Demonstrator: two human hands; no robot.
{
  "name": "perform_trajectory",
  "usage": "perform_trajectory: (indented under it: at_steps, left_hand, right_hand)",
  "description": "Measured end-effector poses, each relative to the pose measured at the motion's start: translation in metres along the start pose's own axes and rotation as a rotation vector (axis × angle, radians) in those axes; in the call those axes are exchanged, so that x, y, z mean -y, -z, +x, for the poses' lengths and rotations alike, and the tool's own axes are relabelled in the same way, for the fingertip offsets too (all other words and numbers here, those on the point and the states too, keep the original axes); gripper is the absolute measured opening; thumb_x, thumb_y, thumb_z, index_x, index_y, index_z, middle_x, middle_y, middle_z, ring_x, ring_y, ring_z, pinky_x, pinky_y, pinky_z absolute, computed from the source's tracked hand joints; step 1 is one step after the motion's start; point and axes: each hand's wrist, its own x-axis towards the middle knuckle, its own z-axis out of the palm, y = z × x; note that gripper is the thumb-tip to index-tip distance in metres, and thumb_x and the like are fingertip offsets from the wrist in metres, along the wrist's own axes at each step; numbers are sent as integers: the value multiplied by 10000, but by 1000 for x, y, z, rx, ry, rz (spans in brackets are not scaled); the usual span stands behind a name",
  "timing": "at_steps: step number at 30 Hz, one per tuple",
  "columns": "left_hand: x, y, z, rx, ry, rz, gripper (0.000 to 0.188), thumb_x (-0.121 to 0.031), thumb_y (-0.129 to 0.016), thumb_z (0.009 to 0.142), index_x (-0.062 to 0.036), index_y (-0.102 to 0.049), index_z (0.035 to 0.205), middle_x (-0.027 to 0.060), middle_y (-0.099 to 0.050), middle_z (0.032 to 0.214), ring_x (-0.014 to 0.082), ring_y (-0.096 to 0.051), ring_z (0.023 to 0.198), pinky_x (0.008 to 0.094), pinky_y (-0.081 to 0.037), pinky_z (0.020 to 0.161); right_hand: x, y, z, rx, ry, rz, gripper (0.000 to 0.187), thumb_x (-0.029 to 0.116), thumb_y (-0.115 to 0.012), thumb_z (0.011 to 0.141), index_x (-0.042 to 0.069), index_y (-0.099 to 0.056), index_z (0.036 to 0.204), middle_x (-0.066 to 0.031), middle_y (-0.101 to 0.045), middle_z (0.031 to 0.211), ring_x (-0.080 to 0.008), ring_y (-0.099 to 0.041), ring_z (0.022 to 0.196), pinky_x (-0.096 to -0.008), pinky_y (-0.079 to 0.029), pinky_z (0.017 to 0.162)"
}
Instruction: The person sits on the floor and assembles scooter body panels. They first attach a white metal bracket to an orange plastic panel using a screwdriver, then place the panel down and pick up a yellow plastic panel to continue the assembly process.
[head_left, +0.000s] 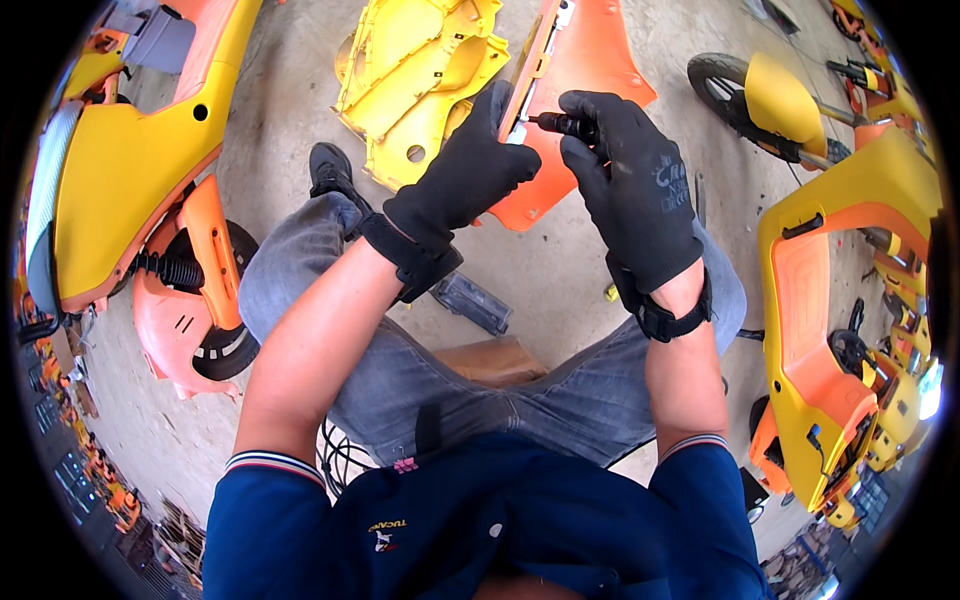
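Observation:
In a black glove, my left hand (465, 165) is closed on the edge of an orange plastic panel (590, 65), with the thumb on the near side and the fingers behind. My right hand (635, 180), gloved the same way, pinches a short black screwdriver (568, 125). The thin shaft points left, and its tip is at the panel's edge strip near my left hand. Whether the tip touches a screw is too small to tell. The panel is tilted up in front of me, above the floor.
Yellow plastic panels (425, 85) lie on the concrete floor ahead. A yellow and orange scooter body (130, 190) stands at the left, another (800, 290) at the right. A wheel with a yellow fender (785, 105) is at the far right. A dark block-shaped object (472, 302) lies between my legs.

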Motion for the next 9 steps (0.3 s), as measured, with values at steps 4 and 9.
perform_trajectory:
  at_steps: [4,9]
  left_hand:
    - [-1,0,0,-1,-16,-16,655,-120,-585,736,-22,-416,1361,70,-547,990,116,-530,789,258,-484,693]
    - [-5,1,-1,26,12,28,645,-124,-587,736,-28,-420,1352,76,-546,999,122,-536,807,258,-488,701]
  right_hand:
    - [1,1,-1,21,-62,0,245,135,-664,868,40,-595,1083,-147,-684,915,-324,-668,834,-397,-525,700]
    - [9,3,1,92,-216,-38,257,225,-660,899,40,-590,1063,-159,-694,919,-334,-676,852,-404,-538,729]
